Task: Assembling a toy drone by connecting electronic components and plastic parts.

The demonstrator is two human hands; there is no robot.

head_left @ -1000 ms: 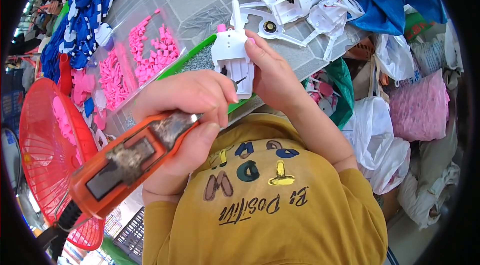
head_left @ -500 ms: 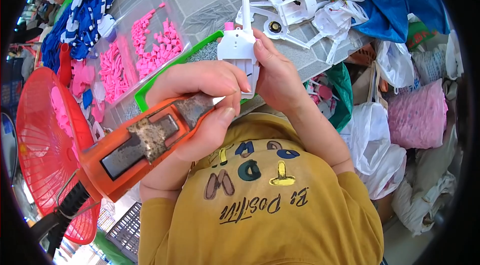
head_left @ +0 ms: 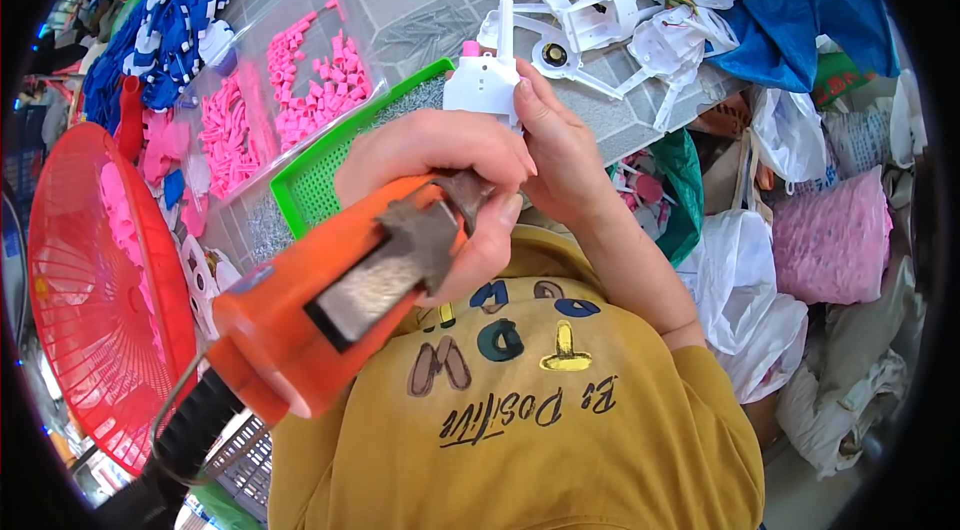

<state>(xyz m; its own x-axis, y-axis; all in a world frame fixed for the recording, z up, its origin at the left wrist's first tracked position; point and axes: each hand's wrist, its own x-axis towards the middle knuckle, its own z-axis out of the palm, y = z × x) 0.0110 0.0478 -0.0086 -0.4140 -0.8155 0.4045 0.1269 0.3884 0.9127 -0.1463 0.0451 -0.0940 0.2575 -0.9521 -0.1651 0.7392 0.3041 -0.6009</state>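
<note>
An orange electric screwdriver (head_left: pixel 290 310), with grey worn patches and a black cable at its rear, is gripped in my left hand (head_left: pixel 445 155). Its tip is hidden behind my fingers. My right hand (head_left: pixel 562 145) holds a white plastic housing (head_left: pixel 485 90), thumb pressed along its right side. A narrow white arm sticks up from the housing, and beside it sits a small pink piece (head_left: pixel 470 48). My left hand covers the lower end of the housing, so whether the screwdriver touches it cannot be seen.
A green tray (head_left: pixel 290 200) of small metal screws lies beyond my left hand, near a clear tray of pink parts (head_left: pixel 335 85). White plastic parts with motors (head_left: pixel 590 20) are heaped at far right. A red fan (head_left: pixel 105 300) stands left; bags (head_left: pixel 735 300) lie right.
My left hand and the screwdriver have moved right, with the tool swinging nearer the view. The lower end of the white housing, visible before, is now covered. My right hand has barely shifted.
</note>
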